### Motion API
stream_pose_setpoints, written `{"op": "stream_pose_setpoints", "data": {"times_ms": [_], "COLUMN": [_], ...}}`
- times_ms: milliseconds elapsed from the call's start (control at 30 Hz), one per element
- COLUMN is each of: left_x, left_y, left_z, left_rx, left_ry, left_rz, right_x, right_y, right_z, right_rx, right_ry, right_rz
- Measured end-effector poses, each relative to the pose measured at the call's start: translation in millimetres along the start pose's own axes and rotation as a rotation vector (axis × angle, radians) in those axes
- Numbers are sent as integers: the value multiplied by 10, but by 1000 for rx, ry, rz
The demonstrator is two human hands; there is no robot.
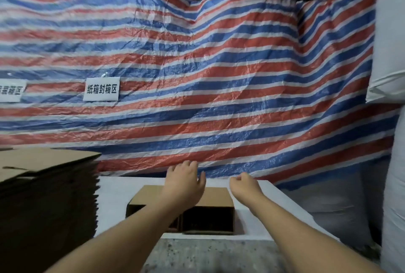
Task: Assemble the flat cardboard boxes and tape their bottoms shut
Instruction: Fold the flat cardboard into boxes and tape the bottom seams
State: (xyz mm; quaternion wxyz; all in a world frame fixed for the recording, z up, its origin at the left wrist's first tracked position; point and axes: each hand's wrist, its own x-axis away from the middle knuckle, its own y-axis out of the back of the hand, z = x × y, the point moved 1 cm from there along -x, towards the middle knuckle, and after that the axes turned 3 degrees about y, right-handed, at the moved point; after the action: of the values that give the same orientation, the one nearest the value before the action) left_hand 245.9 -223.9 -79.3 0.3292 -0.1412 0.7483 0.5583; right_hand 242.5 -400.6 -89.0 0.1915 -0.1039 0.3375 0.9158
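An assembled brown cardboard box lies on its side on the white table, its open end facing me. My left hand hovers over the box's top with relaxed, spread fingers and holds nothing. My right hand hangs just right of the box with fingers loosely curled, also holding nothing. A tall stack of flat cardboard boxes stands at the left. No tape is in view.
A red, white and blue striped tarp hangs behind the table, carrying two white paper signs. Large white sacks stand at the right. Speckled floor shows at the table's near edge.
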Motion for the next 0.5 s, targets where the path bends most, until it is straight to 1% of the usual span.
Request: {"op": "stream_pose_setpoints", "data": {"times_ms": [33, 133, 200, 267, 333, 400, 467, 500], "left_x": [62, 271, 444, 635, 843, 1062, 1310, 1434], "left_y": [295, 1154, 1676, 2114, 2451, 2655, 2735, 2764], "left_z": [-62, -114, -29, 146, 370, 622, 887, 991], "left_rx": [-5, -83, -160, -245, -368, -504, -604, -611], "left_ry": [-25, -53, -37, 18, 115, 249, 440, 523], "left_rz": [-48, -88, -107, -85, -30, 36, 158, 225], "right_x": [138, 626, 954, 1241, 1498, 1719, 1910, 2011], "right_y": [128, 477, 665, 818, 946, 1048, 1111, 1150], "right_z": [137, 514, 702, 841, 948, 1025, 1062, 1095], "right_rx": [16, 36, 50, 58, 39, 37, 87, 125], "right_ry": [39, 133, 168, 210, 240, 269, 296, 311], "right_rz": [-12, -34, -37, -40, -23, -5, 6, 14]}}
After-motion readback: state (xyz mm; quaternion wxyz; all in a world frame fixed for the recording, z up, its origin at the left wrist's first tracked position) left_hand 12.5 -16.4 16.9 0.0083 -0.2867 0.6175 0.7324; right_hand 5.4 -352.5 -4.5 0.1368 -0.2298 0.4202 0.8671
